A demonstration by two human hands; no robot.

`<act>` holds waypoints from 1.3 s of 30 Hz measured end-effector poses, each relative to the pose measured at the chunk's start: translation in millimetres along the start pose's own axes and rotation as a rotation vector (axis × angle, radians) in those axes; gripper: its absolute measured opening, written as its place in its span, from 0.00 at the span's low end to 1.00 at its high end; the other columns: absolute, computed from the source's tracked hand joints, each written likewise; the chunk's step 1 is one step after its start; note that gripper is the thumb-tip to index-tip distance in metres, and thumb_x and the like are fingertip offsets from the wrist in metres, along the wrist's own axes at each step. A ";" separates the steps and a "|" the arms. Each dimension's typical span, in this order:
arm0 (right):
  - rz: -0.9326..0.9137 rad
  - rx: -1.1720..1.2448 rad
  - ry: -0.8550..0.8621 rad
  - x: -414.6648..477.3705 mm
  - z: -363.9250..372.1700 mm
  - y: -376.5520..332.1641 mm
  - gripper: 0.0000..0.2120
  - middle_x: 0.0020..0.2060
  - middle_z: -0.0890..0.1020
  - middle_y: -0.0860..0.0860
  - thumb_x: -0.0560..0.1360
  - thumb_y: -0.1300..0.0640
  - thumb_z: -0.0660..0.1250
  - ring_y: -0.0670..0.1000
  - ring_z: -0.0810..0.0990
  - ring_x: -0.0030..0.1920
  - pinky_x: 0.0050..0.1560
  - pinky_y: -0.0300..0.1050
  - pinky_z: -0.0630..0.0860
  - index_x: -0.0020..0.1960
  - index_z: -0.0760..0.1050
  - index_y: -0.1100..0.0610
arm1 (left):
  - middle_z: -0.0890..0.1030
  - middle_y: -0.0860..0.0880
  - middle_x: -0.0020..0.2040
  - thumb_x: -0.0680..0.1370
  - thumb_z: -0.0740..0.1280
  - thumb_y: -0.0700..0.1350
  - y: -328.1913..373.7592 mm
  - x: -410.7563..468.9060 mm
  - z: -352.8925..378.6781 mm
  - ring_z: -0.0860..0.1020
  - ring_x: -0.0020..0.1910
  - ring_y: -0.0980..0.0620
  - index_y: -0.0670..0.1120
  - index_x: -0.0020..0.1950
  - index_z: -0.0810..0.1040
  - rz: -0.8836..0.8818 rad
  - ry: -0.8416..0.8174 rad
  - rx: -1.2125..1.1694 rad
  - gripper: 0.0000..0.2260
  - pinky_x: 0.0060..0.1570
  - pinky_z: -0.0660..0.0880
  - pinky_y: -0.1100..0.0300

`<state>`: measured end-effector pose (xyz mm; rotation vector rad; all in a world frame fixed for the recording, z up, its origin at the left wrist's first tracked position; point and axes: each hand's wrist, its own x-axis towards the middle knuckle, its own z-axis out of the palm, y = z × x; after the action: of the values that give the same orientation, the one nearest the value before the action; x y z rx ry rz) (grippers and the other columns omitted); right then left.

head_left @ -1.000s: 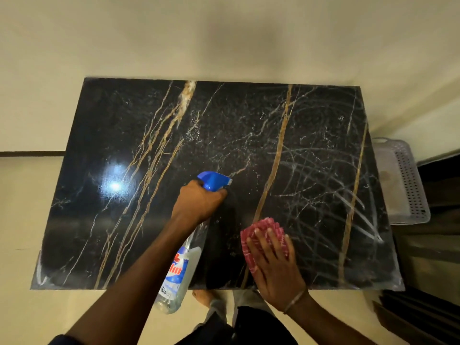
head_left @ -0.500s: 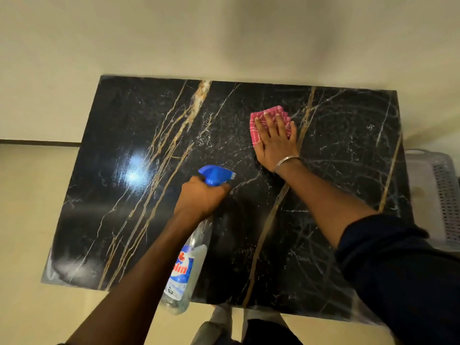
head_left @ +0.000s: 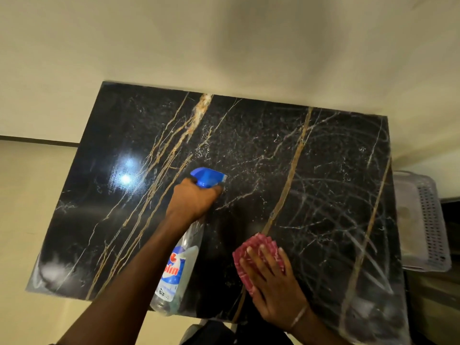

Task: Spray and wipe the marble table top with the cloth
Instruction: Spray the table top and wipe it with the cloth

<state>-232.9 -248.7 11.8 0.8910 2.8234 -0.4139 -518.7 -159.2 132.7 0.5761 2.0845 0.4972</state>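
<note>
The black marble table top (head_left: 249, 135) with gold and white veins fills the middle of the view. My left hand (head_left: 193, 199) grips the neck of a clear spray bottle (head_left: 178, 272) with a blue trigger head, held over the table's centre, nozzle pointing right. My right hand (head_left: 272, 280) lies flat, fingers spread, pressing a pink checked cloth (head_left: 245, 260) onto the marble near the front edge. Fine spray droplets speckle the middle of the top, and curved wet wipe streaks cover its right side.
A pale perforated plastic basket (head_left: 423, 220) stands just beyond the table's right edge. A cream wall runs behind the table and cream floor lies to the left. A ceiling light reflects as a bright spot on the left half of the marble.
My right hand has pulled the cloth from the far middle of the table back to the front edge. The left hand and bottle have stayed over the centre.
</note>
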 end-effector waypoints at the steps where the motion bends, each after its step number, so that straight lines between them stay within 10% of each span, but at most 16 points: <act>1: 0.001 0.015 0.003 11.6 -5.2 7.4 0.36 0.80 0.53 0.53 0.76 0.46 0.61 0.60 0.52 0.79 0.71 0.69 0.59 0.80 0.54 0.52 | 0.76 0.52 0.43 0.76 0.70 0.54 -0.6 2.4 -0.7 0.76 0.38 0.58 0.42 0.67 0.70 -0.013 -0.006 -0.008 0.25 0.32 0.70 0.65; 10: 0.346 0.015 0.096 225.4 -70.6 122.0 0.30 0.81 0.50 0.52 0.81 0.43 0.45 0.57 0.46 0.80 0.76 0.66 0.46 0.81 0.46 0.48 | 0.79 0.46 0.49 0.76 0.70 0.52 -2.6 17.8 -11.3 0.80 0.46 0.48 0.42 0.67 0.69 -0.052 0.017 -0.020 0.24 0.49 0.79 0.53; 17: 0.560 0.083 0.072 319.6 -105.3 141.4 0.30 0.81 0.46 0.53 0.81 0.45 0.47 0.60 0.43 0.80 0.75 0.68 0.39 0.81 0.44 0.48 | 0.82 0.44 0.47 0.74 0.71 0.53 -6.5 22.9 -29.4 0.79 0.36 0.49 0.42 0.62 0.72 -0.090 0.088 -0.038 0.22 0.37 0.77 0.56; 21: 0.302 0.031 0.050 318.6 -91.2 62.7 0.32 0.80 0.48 0.55 0.80 0.43 0.47 0.62 0.44 0.79 0.75 0.69 0.40 0.81 0.46 0.50 | 0.83 0.44 0.46 0.73 0.71 0.53 1.5 25.5 -35.3 0.79 0.35 0.50 0.41 0.61 0.75 -0.079 0.097 -0.044 0.22 0.34 0.76 0.58; 26: -0.061 0.071 0.059 261.1 -58.9 10.4 0.23 0.74 0.69 0.56 0.75 0.48 0.59 0.61 0.61 0.77 0.74 0.69 0.53 0.66 0.76 0.56 | 0.82 0.48 0.40 0.74 0.71 0.55 20.8 26.2 -29.5 0.78 0.31 0.54 0.41 0.61 0.76 -0.044 0.126 0.000 0.22 0.28 0.71 0.64; 31: 0.119 -0.016 0.074 208.1 -59.6 89.2 0.31 0.81 0.50 0.51 0.80 0.44 0.50 0.57 0.45 0.80 0.76 0.66 0.46 0.81 0.47 0.48 | 0.82 0.45 0.47 0.75 0.72 0.51 28.7 29.3 -19.1 0.79 0.38 0.50 0.44 0.61 0.73 -0.023 0.052 -0.057 0.19 0.42 0.79 0.54; 39: 0.643 0.058 0.090 232.9 -99.4 223.6 0.29 0.81 0.46 0.51 0.81 0.45 0.45 0.58 0.43 0.80 0.76 0.67 0.41 0.81 0.43 0.46 | 0.82 0.44 0.48 0.75 0.71 0.50 29.8 26.5 -13.3 0.79 0.40 0.49 0.51 0.51 0.71 0.045 0.004 -0.066 0.10 0.45 0.80 0.51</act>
<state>-298.2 82.7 5.8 1.7717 2.4063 -0.3642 -536.6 -121.6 138.5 0.5849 2.0551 0.5912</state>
